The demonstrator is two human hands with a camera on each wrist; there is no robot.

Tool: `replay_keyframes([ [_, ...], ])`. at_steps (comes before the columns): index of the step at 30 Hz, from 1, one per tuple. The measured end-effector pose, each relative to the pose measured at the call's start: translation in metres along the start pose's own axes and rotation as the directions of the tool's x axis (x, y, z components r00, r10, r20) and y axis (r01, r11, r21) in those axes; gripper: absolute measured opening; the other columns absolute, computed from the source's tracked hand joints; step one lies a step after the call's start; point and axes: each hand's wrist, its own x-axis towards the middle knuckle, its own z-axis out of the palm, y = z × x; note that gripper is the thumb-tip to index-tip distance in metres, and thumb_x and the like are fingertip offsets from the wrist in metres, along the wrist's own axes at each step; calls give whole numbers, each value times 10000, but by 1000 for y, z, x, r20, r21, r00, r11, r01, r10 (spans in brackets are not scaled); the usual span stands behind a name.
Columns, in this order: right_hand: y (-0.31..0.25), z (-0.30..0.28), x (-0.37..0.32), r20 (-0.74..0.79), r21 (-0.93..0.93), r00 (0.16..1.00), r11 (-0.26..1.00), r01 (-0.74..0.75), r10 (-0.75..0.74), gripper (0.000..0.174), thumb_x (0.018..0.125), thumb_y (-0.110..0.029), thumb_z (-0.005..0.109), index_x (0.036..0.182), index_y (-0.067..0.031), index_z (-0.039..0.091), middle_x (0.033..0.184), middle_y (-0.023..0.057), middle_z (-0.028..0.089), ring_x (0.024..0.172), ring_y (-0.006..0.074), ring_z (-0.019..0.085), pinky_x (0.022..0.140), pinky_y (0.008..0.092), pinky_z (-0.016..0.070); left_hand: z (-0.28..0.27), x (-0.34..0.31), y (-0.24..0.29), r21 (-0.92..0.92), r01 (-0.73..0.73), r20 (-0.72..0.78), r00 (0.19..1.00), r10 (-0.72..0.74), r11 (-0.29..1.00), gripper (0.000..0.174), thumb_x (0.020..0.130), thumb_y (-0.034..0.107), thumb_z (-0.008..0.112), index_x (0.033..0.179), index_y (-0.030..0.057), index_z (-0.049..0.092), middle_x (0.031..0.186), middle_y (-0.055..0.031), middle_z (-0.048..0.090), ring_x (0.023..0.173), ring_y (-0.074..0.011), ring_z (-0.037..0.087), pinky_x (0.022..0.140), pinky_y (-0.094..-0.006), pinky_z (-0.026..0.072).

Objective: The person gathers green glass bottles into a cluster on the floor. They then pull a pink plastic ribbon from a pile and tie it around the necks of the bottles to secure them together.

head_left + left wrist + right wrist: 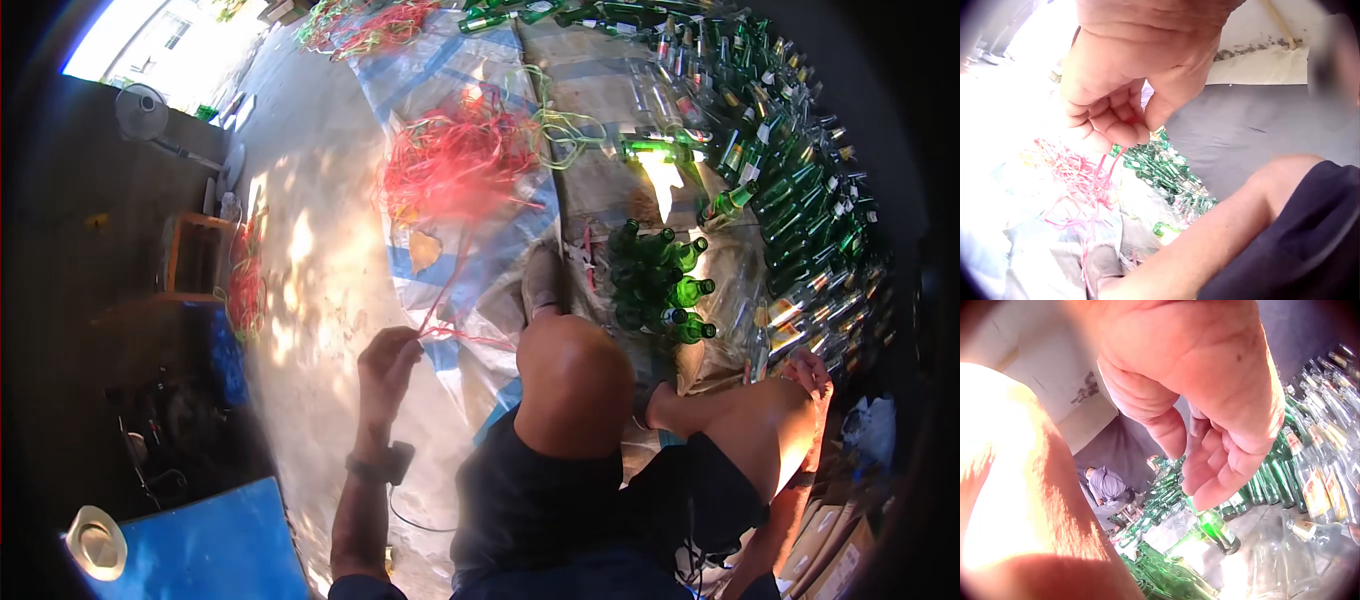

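- While the left hand (pixel 388 365) pinches a red string (pixel 440 298) between thumb and curled fingers, the string runs from the fingertips towards the far side, up to the red pile (pixel 460 160).
- A second strand (pixel 472 338) stretches right from the same hand, over the white and blue sheet (pixel 480 290).
- The right hand (pixel 808 373) is beside the bent right knee (pixel 780 420), its fingers loosely bent and thumb apart, with nothing visible in its grasp.
- The red pile, mixed with a few pale green strands, lies on the sheet beyond the left shoe (pixel 542 278).
- Right of that shoe, a group of green bottles (pixel 665 280) stands upright.
- Farther right, a large heap of bottles (pixel 800 200), mostly green with some clear, curves from the far side to the near right.
- On the left are a fan (pixel 142 112), a wooden frame (pixel 195 258) and another string bundle (pixel 245 280).
- At the near left, a pale hat (pixel 97 543) sits at the edge of a blue desk (pixel 215 545).
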Motion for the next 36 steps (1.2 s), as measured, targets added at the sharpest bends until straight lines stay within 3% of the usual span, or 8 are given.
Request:
replay_keyframes([
  [5, 32, -21, 8, 73, -434, 931, 830, 351, -356, 271, 957, -164, 689, 1184, -18, 666, 934, 47, 669, 887, 115, 619, 761, 275, 505, -21, 45, -2, 29, -225, -52, 973, 227, 974, 94, 987, 76, 655, 1050, 11, 678, 883, -15, 664, 812, -88, 609, 766, -250, 500],
  [8, 29, 5, -31, -15, -511, 919, 793, 332, -395, 268, 957, -162, 687, 1182, -17, 667, 943, 49, 669, 891, 119, 621, 766, 277, 507, -33, 84, -28, 276, -325, -36, 937, 347, 905, 56, 971, 7, 638, 970, 4, 694, 969, -61, 678, 827, -130, 640, 744, -271, 525],
  [12, 36, 91, -73, -24, -428, 975, 883, 190, -222, 264, 958, -160, 683, 1179, -16, 668, 956, 51, 670, 897, 124, 623, 772, 280, 509, -23, 126, -58, 675, -198, 123, 980, 157, 710, 130, 888, 133, 740, 990, 52, 742, 1070, -105, 707, 813, -252, 706, 695, -346, 568],
  [18, 64, 201, -81, 71, -344, 997, 939, -10, 37, 259, 959, -157, 678, 1174, -14, 670, 975, 55, 671, 905, 131, 626, 782, 283, 512, 28, 216, -101, 547, -162, 123, 986, 112, 821, 330, 887, 169, 738, 1197, 59, 708, 1242, -158, 664, 995, -296, 694, 809, -365, 581],
  [20, 67, 217, -76, 80, -335, 994, 941, -46, 77, 257, 959, -156, 677, 1173, -13, 671, 981, 57, 671, 907, 134, 627, 785, 285, 513, 46, 246, -113, 508, -358, 167, 933, 318, 784, 440, 878, 168, 723, 1300, 81, 633, 1299, -185, 615, 1038, -334, 676, 818, -372, 580],
  [24, 70, 237, -63, 88, -329, 987, 940, -96, 131, 253, 960, -153, 673, 1170, -12, 672, 993, 60, 672, 913, 139, 630, 791, 287, 515, 66, 300, -130, 498, -251, 171, 967, 189, 830, 570, 913, 212, 732, 1436, 90, 541, 1455, -207, 513, 1251, -341, 597, 907, -365, 578],
  [29, 77, 250, -48, 98, -330, 979, 933, -140, 181, 249, 961, -151, 669, 1166, -10, 674, 1009, 63, 672, 919, 145, 633, 799, 290, 517, 72, 366, -163, 619, -232, 152, 973, 176, 750, 687, 912, 357, 750, 1499, 108, 494, 1534, -212, 460, 1445, -370, 409, 1171, -462, 379],
  [36, 81, 261, -36, 108, -335, 967, 924, -184, 232, 243, 962, -147, 663, 1161, -7, 676, 1031, 68, 674, 929, 154, 637, 810, 295, 521, 93, 392, -170, 557, -269, 251, 956, 149, 786, 743, 921, 441, 723, 1528, 109, 455, 1561, -215, 431, 1464, -371, 386, 1193, -462, 343],
])
